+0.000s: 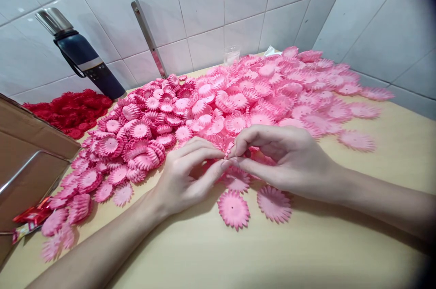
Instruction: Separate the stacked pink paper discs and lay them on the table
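Observation:
My left hand (190,173) and my right hand (286,155) meet above the table, fingertips pinched together at one spot. Between them is a small pink piece (229,148), apparently a flower petal disc, mostly hidden by the fingers. Just below the hands lie a round pink petal disc (233,209) with a dark centre hole and a paler petal disc (274,203). Behind the fingers spreads a large heap of pink petal discs (238,100) with fringed edges, deeper pink at the left and lighter at the right.
A dark blue thermos bottle (86,55) stands by the tiled wall, near a pile of red petals (73,110). At left are a cardboard box (32,144) and red wrappers (34,216). A metal strip (148,35) leans upright; a clear cup (232,55) stands behind the heap.

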Demonstrator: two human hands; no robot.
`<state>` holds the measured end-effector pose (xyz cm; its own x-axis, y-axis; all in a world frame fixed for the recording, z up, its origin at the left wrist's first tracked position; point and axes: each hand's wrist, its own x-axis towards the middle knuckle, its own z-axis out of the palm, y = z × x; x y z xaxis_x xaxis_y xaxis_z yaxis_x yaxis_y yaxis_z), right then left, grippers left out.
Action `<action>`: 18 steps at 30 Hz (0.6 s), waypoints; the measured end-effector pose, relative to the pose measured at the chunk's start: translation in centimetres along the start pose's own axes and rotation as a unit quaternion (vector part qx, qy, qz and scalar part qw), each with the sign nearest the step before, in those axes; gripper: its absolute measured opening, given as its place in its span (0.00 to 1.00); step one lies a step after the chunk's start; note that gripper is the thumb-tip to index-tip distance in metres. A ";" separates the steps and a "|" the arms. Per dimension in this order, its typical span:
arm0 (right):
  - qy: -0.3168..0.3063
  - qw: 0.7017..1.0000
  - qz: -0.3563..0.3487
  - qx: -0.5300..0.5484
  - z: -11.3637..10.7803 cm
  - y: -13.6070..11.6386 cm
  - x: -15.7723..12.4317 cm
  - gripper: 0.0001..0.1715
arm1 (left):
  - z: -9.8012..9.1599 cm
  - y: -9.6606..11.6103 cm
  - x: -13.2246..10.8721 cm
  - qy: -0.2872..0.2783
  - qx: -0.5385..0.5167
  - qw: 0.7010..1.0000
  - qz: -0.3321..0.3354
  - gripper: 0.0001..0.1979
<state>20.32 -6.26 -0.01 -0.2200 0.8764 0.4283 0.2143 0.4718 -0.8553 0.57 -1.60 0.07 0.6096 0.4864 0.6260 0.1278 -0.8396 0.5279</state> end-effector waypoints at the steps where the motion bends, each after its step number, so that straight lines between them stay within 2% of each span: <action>1: -0.001 1.000 0.000 -0.002 0.0 0.0 0.0 0.06 | 0.0 0.0 0.0 0.002 -0.001 1.000 0.001 0.04; 7: -0.001 1.000 -0.008 -0.004 0.1 0.1 0.0 0.06 | 0.1 0.2 0.1 0.004 -0.001 1.000 0.004 0.04; 18: 0.017 0.999 0.004 -0.032 -0.2 -0.2 0.0 0.12 | -0.3 0.5 0.3 0.018 0.038 0.999 -0.015 0.05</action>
<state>20.46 -6.31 0.19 -0.1851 0.8822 0.4329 0.2758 0.4694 -0.8388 0.59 -1.86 0.69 0.5754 0.5195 0.6317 0.2063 -0.8396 0.5025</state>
